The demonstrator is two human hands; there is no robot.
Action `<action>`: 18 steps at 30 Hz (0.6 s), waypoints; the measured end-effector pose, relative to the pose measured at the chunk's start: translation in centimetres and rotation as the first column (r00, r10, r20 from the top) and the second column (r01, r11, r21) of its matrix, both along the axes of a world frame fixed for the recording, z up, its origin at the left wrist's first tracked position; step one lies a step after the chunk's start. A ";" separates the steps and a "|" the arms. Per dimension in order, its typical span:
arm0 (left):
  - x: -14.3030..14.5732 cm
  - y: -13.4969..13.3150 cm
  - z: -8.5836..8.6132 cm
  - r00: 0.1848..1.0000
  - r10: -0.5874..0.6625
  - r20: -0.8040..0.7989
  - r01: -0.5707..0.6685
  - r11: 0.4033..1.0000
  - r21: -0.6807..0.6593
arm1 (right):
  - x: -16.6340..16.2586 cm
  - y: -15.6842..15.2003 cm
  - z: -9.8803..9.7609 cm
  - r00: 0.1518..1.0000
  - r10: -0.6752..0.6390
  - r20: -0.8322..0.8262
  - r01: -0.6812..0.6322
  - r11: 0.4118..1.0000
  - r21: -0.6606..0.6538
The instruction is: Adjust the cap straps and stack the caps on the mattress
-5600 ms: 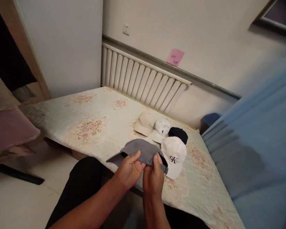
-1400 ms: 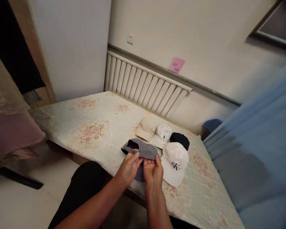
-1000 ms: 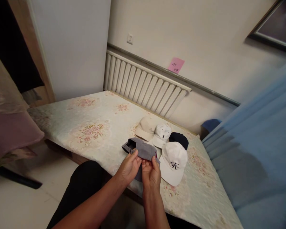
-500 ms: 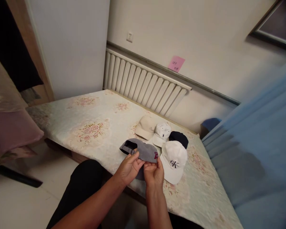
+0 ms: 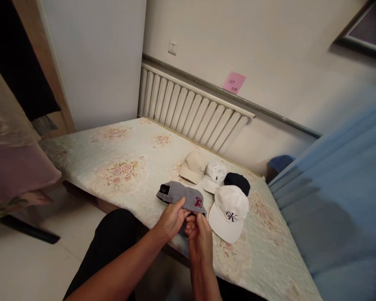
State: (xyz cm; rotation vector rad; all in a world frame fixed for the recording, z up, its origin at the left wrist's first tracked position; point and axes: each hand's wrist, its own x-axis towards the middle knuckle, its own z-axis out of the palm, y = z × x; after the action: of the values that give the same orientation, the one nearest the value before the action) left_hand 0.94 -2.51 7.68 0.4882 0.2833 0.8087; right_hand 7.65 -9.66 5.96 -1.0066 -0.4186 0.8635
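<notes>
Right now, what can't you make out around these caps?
All in the head view:
Gray cap: lower part partly covered by the left hand and right hand.
Dark cap: lower side hidden behind the larger white cap.
Pink note: writing too small to read surely.
Wall frame: cut off by the picture's edge.

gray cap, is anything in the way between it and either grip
Nothing visible is: the left grip and right grip both touch the gray cap directly. The white cap with black letters lies beside it, not between.
</notes>
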 end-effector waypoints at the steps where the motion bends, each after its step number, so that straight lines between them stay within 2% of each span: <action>1: -0.1 0.2 0.1 0.999 0.034 0.035 -0.034 0.999 -0.009 | 0.2 -0.8 -0.2 0.993 -0.028 0.113 0.035 0.998 -0.059; 3: -0.2 0.7 0.0 0.992 0.089 0.085 -0.086 0.996 -0.036 | 0.8 -2.4 -0.8 0.931 -0.135 0.340 0.201 0.965 -0.167; 4: -0.3 0.8 -0.1 0.991 0.095 0.097 -0.090 0.995 -0.052 | 1.1 -3.0 -1.2 0.875 -0.206 0.439 0.314 0.930 -0.189; 6: -0.4 1.0 -0.4 0.990 0.088 0.107 -0.080 0.993 -0.081 | 1.7 -4.0 -2.2 0.717 -0.333 0.612 0.523 0.838 -0.156; 8: -0.4 1.1 -0.7 0.989 0.086 0.117 -0.074 0.993 -0.096 | 2.6 -4.2 -3.4 0.548 -0.361 0.755 0.621 0.780 -0.078; 10: -0.4 1.3 -0.8 0.990 0.075 0.124 -0.062 0.992 -0.107 | 3.6 -4.0 -4.7 0.426 -0.294 0.855 0.607 0.795 -0.029; 12: -0.5 1.6 -0.9 0.991 0.063 0.119 -0.048 0.991 -0.122 | 4.8 -3.5 -6.1 0.362 -0.198 0.911 0.563 0.825 -0.045; 16: -1.2 2.4 -0.9 0.993 0.055 0.103 -0.042 0.991 -0.124 | 6.5 -2.7 -7.7 0.337 0.042 0.941 0.487 0.847 -0.212; 18: -2.0 2.6 -1.0 0.994 0.029 0.107 -0.018 0.995 -0.094 | 6.7 -2.7 -8.0 0.334 0.071 0.940 0.450 0.864 -0.226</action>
State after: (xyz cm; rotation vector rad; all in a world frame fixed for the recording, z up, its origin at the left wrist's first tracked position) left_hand -1.03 0.13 6.65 0.3528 0.2255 0.8381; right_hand 14.33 -12.35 -1.99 -1.9641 -1.0867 0.0043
